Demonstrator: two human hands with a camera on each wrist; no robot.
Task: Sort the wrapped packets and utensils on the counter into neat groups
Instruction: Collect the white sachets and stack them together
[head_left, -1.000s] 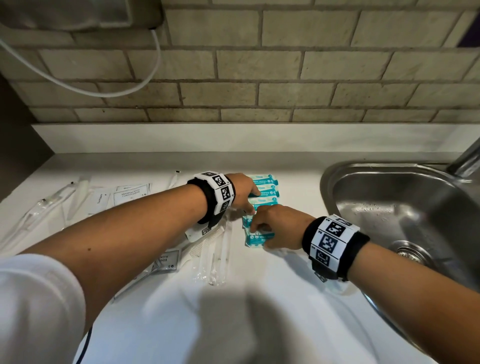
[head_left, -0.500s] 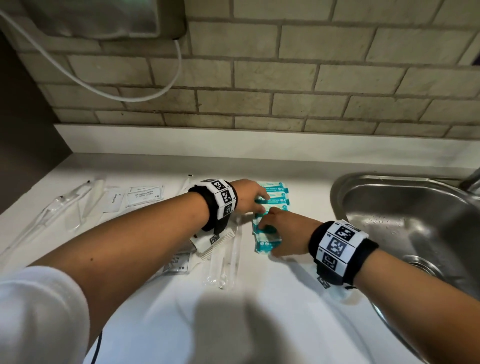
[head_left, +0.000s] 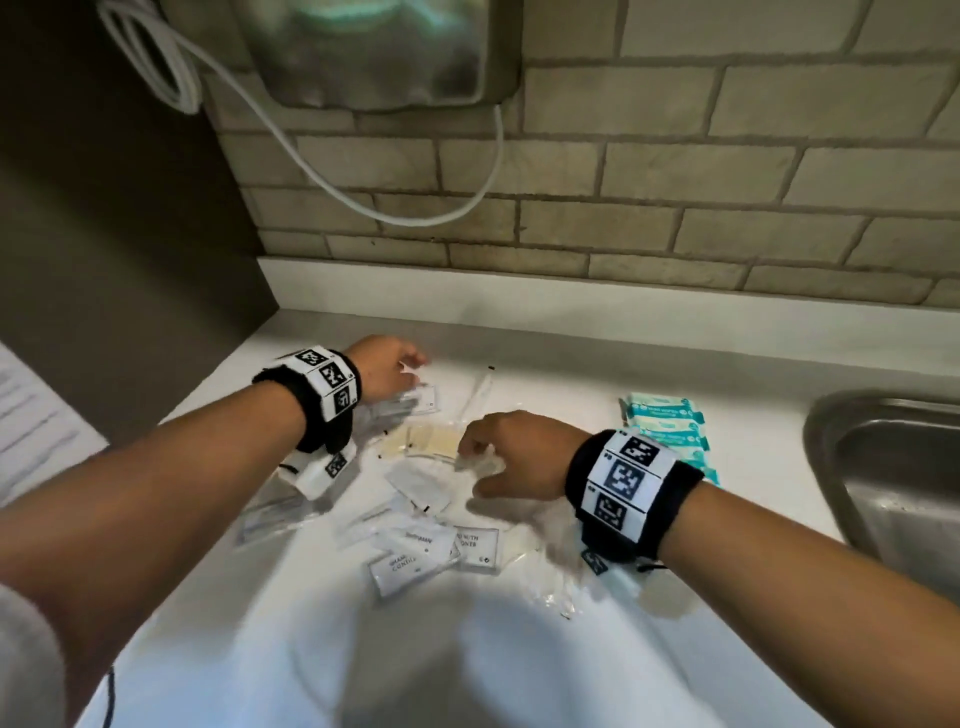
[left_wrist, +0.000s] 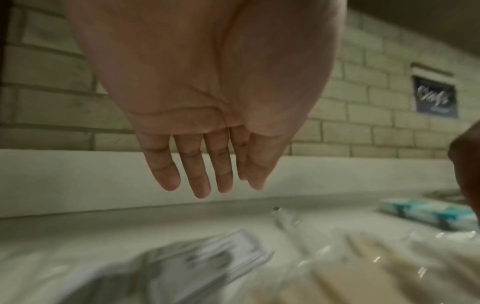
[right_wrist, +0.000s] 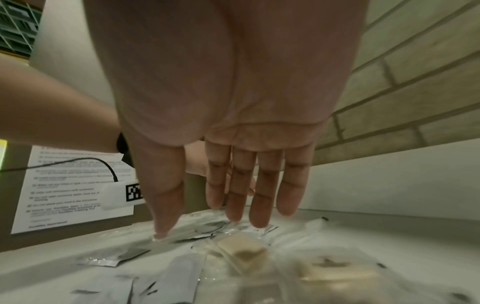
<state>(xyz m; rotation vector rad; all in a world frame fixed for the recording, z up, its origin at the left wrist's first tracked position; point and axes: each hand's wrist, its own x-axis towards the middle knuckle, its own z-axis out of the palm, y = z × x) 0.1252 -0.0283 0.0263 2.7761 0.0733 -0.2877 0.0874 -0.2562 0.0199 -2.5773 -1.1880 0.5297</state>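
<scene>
Brick tiles run behind a white counter, with a steel sink at the right edge of the head view and a pale cord looping down the wall at upper left. A row of teal wipe packets lies lined up just left of the sink, right of centre in the frame; the same packets show at the right edge of the left wrist view.

Loose in the middle of the frame is a scatter of white sachets with printed labels, some overlapping, and clear-wrapped items, among them a beige piece in clear wrap and a long thin utensil in a clear sleeve slanting toward the wall.

The left hand sits left of centre over the far side of the scatter; its wrist view shows the left hand with fingers straight and loosely together above a blurred white packet, holding nothing. The right hand is at centre, over the clear wraps. From its wrist camera the right hand has fingers stretched downward, the thumb tip touching the clear wrapping beside the beige piece; nothing is gripped.
</scene>
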